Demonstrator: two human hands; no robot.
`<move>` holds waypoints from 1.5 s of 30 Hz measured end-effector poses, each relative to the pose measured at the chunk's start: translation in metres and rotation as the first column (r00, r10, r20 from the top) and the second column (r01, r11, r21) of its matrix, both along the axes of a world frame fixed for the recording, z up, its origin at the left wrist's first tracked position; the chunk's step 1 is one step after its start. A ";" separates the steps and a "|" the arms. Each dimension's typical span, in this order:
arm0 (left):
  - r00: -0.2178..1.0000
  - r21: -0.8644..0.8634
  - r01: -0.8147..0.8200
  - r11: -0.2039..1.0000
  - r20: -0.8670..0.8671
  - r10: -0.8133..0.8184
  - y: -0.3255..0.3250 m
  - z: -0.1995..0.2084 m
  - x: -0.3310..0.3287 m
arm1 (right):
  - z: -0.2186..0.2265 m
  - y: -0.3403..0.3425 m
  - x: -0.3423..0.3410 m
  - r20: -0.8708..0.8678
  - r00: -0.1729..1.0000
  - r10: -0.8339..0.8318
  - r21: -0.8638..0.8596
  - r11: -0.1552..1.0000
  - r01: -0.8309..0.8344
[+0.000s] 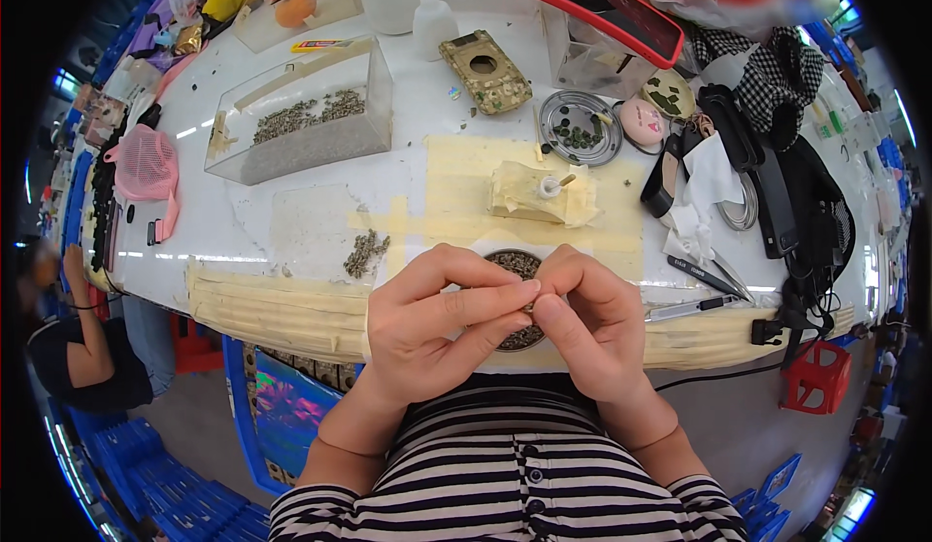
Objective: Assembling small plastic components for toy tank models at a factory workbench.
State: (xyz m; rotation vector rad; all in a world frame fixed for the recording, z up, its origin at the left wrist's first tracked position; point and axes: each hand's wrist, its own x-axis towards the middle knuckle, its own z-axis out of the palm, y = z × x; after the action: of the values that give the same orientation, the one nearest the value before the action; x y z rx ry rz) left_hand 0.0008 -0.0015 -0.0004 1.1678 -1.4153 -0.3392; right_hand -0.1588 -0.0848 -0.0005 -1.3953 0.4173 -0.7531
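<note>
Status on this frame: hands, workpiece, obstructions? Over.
Left hand and right hand meeting at fingertips, apparently pinching a tiny piece, mostly hidden. Dish of small parts below, partly covered by both hands. No obstruction seen at fingertips.

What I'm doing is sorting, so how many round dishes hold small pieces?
3: one dish partly hidden behind the left hand and right hand, a clear dish beyond the taped block, a cream dish near the phone. More may be hidden.

Striped top [451,479], black and white (dark buttons [535,476] down front)
</note>
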 end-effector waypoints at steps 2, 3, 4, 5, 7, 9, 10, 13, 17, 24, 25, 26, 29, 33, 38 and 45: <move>0.997 0.025 0.038 0.999 -0.070 -0.036 0.001 -0.001 0.001 | 0.001 0.000 0.001 0.001 1.000 -0.006 0.000 1.000 0.006; 0.997 0.021 0.034 0.999 -0.075 -0.032 0.001 -0.001 0.001 | 0.001 0.000 0.001 -0.006 1.000 -0.011 -0.029 1.000 0.011; 0.996 0.016 0.029 0.999 -0.079 -0.027 0.001 -0.002 0.001 | 0.000 0.000 0.002 -0.012 1.000 -0.015 -0.058 0.998 0.015; 0.996 0.012 0.024 1.000 -0.084 -0.023 0.001 -0.002 0.001 | 0.000 0.000 0.002 -0.018 1.000 -0.020 -0.087 0.996 0.018; 0.994 0.015 0.014 1.000 -0.106 -0.012 0.001 -0.003 0.001 | 0.000 0.000 0.003 -0.021 0.999 -0.033 -0.115 0.993 0.031; 0.993 0.026 0.006 1.000 -0.120 -0.003 0.002 -0.003 0.000 | 0.000 0.000 0.004 -0.031 0.998 -0.047 -0.141 0.989 0.043; 0.992 0.034 0.003 0.999 -0.123 0.001 0.003 -0.003 0.000 | -0.001 0.001 0.003 -0.039 0.998 -0.055 -0.153 0.987 0.048; 0.993 0.040 -0.038 0.998 -0.106 0.042 0.003 -0.002 0.001 | -0.002 0.002 0.006 -0.037 0.987 -0.156 -0.267 0.953 0.140; 0.989 0.029 -0.108 0.994 -0.098 0.110 0.003 -0.002 0.000 | -0.002 0.000 0.005 -0.036 0.976 -0.216 -0.417 0.890 0.182; 0.991 0.007 -0.114 0.993 -0.065 0.114 0.003 -0.003 0.000 | -0.001 0.001 0.006 -0.068 0.981 -0.180 -0.406 0.903 0.138; 0.992 0.006 -0.117 0.993 -0.050 0.117 0.003 -0.003 0.000 | -0.002 0.001 0.006 -0.071 0.982 -0.175 -0.390 0.911 0.134; 0.992 0.005 -0.119 0.993 -0.034 0.119 0.004 -0.003 0.000 | -0.002 0.001 0.006 -0.073 0.983 -0.169 -0.375 0.918 0.130; 0.993 0.013 -0.116 0.993 -0.013 0.117 0.003 -0.003 0.000 | -0.001 0.002 0.006 -0.081 0.980 -0.179 -0.357 0.924 0.139; 0.992 0.013 -0.129 0.992 -0.011 0.129 0.004 -0.002 -0.001 | 0.001 0.003 0.005 -0.091 0.974 -0.207 -0.318 0.933 0.168; 0.989 0.003 -0.146 0.989 0.005 0.146 0.003 -0.001 -0.001 | -0.004 0.005 0.007 -0.090 0.978 -0.188 -0.249 0.955 0.160; 0.968 -0.044 -0.248 0.968 -0.059 0.246 0.006 -0.011 0.005 | -0.004 0.005 0.004 -0.021 0.959 -0.283 -0.230 0.935 0.271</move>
State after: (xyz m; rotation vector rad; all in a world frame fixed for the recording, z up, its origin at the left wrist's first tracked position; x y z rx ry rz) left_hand 0.0062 0.0044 -0.0110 1.2678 -1.2089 -0.1560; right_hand -0.1545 -0.0800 -0.0045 -1.5912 0.5942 -1.0202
